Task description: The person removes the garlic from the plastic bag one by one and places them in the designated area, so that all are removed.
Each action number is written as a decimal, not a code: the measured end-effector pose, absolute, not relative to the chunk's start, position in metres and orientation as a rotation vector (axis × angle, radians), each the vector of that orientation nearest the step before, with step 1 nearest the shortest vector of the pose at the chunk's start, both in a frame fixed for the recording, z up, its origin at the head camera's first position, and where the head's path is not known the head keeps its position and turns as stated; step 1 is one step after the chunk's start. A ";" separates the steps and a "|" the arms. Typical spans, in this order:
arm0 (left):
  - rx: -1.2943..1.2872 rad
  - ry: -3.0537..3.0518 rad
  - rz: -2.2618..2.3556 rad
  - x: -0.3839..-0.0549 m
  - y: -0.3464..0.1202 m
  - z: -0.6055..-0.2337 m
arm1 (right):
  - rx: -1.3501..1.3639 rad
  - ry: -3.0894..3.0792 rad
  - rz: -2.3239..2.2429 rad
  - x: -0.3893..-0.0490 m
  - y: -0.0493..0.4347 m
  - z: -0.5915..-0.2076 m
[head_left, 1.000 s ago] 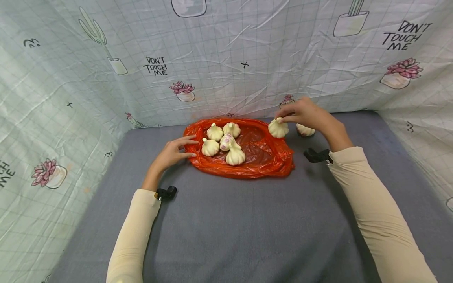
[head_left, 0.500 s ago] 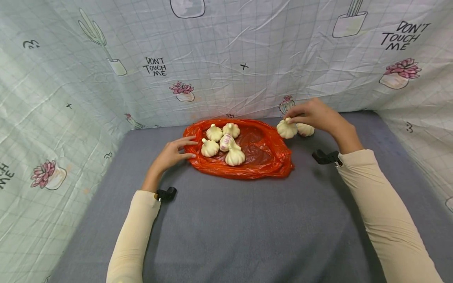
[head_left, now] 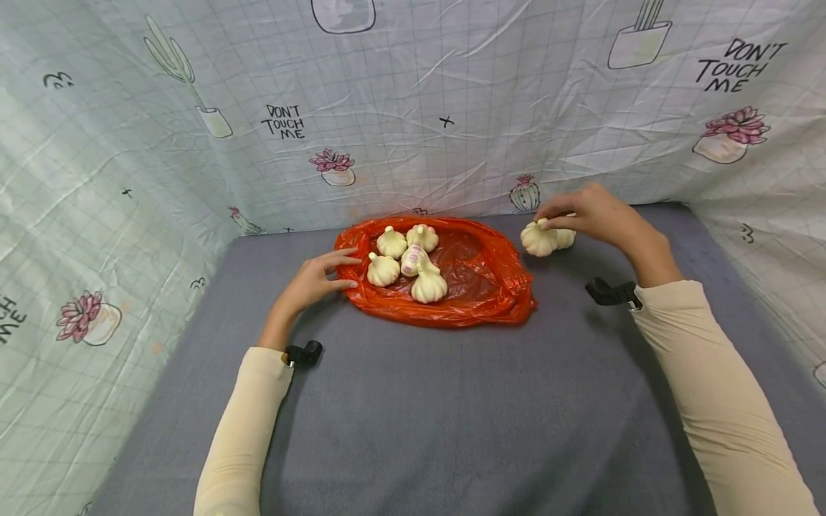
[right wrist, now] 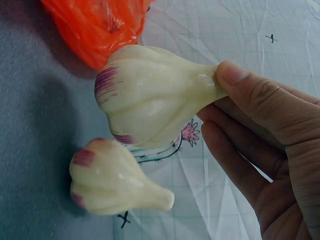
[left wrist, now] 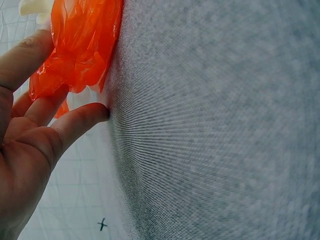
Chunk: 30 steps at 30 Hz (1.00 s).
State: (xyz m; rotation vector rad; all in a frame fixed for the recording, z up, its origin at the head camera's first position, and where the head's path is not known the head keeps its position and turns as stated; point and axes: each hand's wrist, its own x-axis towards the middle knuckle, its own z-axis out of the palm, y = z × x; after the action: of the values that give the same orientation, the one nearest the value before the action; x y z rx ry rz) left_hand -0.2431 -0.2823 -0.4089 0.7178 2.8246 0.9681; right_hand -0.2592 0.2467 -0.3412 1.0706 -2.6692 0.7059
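Note:
My right hand [head_left: 600, 215] pinches a garlic bulb [right wrist: 155, 95] by its stem, holding it above the table to the right of the red plastic bag [head_left: 471, 315]. Another garlic bulb [right wrist: 112, 177] stands on the table just behind it, partly hidden by the held one in the head view. Several garlic bulbs [head_left: 429, 285] sit together in the left half of the opened bag. At the bag's left edge, my left hand [head_left: 315, 281] rests with fingers spread against the red plastic; in the left wrist view its thumb and fingers are extended and apart.
A grey cloth [head_left: 426, 416] covers the table. Behind and at the sides hangs a white grid-patterned curtain [head_left: 400, 86] with plant drawings, close to the bag's far edge.
My right hand has carried the garlic bulb rightward from over the bag's right edge to beside the other bulb on the table. The left hand and the bag have stayed put.

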 end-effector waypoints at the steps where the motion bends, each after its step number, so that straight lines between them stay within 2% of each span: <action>1: 0.717 2.823 0.967 -0.243 -0.282 -0.409 | 1.055 -2.680 0.704 -0.258 0.248 -0.341; 30: 0.688 2.794 0.990 -0.242 -0.281 -0.408 | 0.991 -2.559 0.592 -0.245 0.291 -0.355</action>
State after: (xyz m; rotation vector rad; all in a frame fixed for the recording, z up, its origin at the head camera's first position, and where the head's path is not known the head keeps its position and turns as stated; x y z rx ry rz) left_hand -0.2425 -0.2811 -0.4079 0.6880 2.7943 0.9904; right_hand -0.2447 0.2914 -0.3549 0.9912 -2.5591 0.5923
